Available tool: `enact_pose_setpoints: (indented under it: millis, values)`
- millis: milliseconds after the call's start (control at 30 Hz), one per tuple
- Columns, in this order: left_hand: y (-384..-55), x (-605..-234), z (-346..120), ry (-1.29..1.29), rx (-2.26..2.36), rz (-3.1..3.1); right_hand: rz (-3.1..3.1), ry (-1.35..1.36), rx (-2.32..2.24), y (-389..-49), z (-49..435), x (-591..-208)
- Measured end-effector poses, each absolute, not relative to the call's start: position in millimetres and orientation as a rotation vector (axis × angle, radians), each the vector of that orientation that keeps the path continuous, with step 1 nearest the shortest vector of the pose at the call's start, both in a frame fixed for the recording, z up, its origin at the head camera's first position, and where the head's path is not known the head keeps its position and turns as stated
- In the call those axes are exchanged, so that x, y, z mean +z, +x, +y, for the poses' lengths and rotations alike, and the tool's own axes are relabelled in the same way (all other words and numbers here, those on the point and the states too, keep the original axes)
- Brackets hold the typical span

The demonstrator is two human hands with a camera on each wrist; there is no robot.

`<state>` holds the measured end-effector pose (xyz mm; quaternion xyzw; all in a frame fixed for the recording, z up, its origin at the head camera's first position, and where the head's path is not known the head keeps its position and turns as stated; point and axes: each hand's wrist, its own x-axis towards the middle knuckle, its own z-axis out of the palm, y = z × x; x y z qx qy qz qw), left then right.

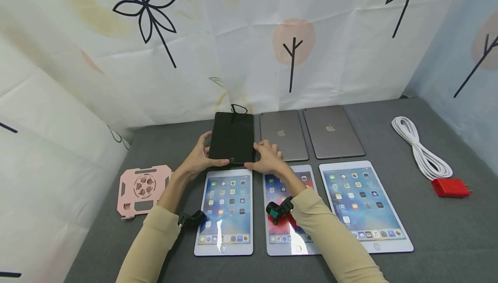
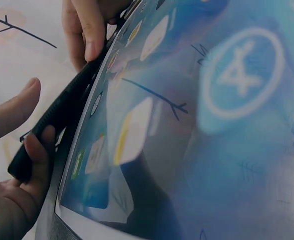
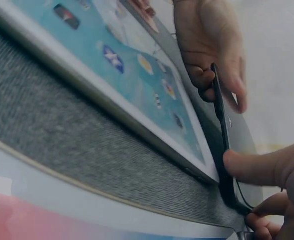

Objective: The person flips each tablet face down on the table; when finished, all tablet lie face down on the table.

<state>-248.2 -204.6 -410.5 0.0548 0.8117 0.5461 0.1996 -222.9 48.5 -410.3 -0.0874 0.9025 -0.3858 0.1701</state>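
Observation:
A black tablet point(image 1: 231, 138) with a round home button lies screen up at the back left of the table, its near edge slightly raised. My left hand point(image 1: 196, 158) holds its left near corner, thumb over the front and fingers underneath. At the right near corner, my right hand point(image 1: 269, 158) grips it, the thumb on the front edge. Edge-on in the right wrist view, the tablet point(image 3: 225, 140) sits between both hands. Just in front of it is a white tablet point(image 1: 223, 211) with its screen lit.
Two more lit white tablets, a middle one point(image 1: 282, 235) and a right one point(image 1: 365, 205), lie along the front. Behind them are two grey tablets, backs up point(image 1: 285, 144) point(image 1: 330, 138). A pink case point(image 1: 138, 188) lies left; a white cable point(image 1: 422, 153) and red charger point(image 1: 449, 188) lie right.

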Motion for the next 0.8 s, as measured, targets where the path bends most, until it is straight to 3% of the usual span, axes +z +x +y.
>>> enact_pose_setpoints:
  millis: [433,800]
  values:
    - [-245.4,-411.3,-196.4,0.084,1.637,2.127,2.429,-0.161,-1.413,-220.9,52.8,-411.9]
    - [-240.2,-405.7,-185.3,0.037,1.468,2.238,2.331,-0.123,-1.711,-220.8,55.5,-411.2]
